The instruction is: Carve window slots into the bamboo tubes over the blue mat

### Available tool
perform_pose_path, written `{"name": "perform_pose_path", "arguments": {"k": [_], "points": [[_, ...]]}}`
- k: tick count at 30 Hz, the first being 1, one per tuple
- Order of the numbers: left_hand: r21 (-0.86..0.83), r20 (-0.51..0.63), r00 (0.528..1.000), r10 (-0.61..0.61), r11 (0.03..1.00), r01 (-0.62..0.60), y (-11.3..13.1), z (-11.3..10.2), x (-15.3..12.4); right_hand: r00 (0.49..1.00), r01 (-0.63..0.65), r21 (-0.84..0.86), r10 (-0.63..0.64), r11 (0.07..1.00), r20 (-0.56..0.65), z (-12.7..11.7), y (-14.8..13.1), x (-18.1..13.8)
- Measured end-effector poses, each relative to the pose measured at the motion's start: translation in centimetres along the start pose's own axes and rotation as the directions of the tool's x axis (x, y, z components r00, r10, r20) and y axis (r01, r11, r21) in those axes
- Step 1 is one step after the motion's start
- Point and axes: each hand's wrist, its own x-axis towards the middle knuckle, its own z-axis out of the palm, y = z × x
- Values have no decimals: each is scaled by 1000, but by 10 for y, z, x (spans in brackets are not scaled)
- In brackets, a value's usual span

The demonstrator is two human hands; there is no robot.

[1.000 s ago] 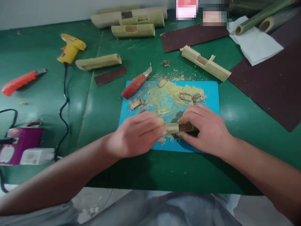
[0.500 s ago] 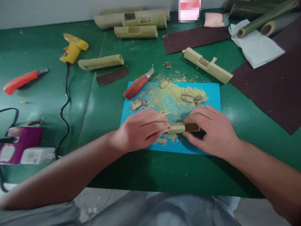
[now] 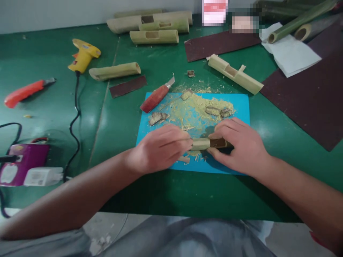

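Note:
A short bamboo tube [image 3: 200,144] with a dark rectangular opening lies lengthwise between my hands, low over the blue sheet [image 3: 242,103]. My left hand [image 3: 162,148] is closed around its left end, the fingers hiding that part. At the other end, my right hand [image 3: 239,146] grips the tube beside the opening, thumb on the near side and fingers on the far side. Pale shavings [image 3: 197,107] and several scraps of sandpaper [image 3: 213,111] are scattered beyond the hands. A red-handled knife [image 3: 157,98] rests across the sheet's far left corner.
On the green table [image 3: 118,200] lie a yellow glue gun [image 3: 83,55], a red utility knife [image 3: 25,93] and a purple power box [image 3: 34,157]. Cut bamboo tubes [image 3: 154,36] line the back. A notched tube [image 3: 234,73] and brown sandpaper sheets [image 3: 308,96] are at right.
Both hands keep their hold on the bamboo tube, which has barely moved. The whole view has shifted very slightly.

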Motion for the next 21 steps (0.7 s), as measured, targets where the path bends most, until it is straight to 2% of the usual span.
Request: {"name": "perform_pose_path", "arguments": {"k": [4, 8, 14, 18, 21], "points": [[-32, 11, 1000, 8, 999, -8, -1, 1, -1, 1000, -9, 0, 9, 1000, 15, -1, 0, 0], [-59, -16, 998, -67, 996, 66, -2, 2, -1, 999, -21, -8, 21, 1000, 42, -2, 0, 0], [-56, 6, 998, -61, 997, 61, -1, 1, 2, 998, -31, 0, 31, 1000, 56, -2, 0, 0], [-36, 24, 1000, 1, 999, 0, -1, 0, 4, 998, -21, 14, 21, 1000, 54, -2, 0, 0], [-44, 8, 998, -70, 997, 70, -2, 0, 4, 998, -20, 5, 20, 1000, 59, -2, 0, 0]]}}
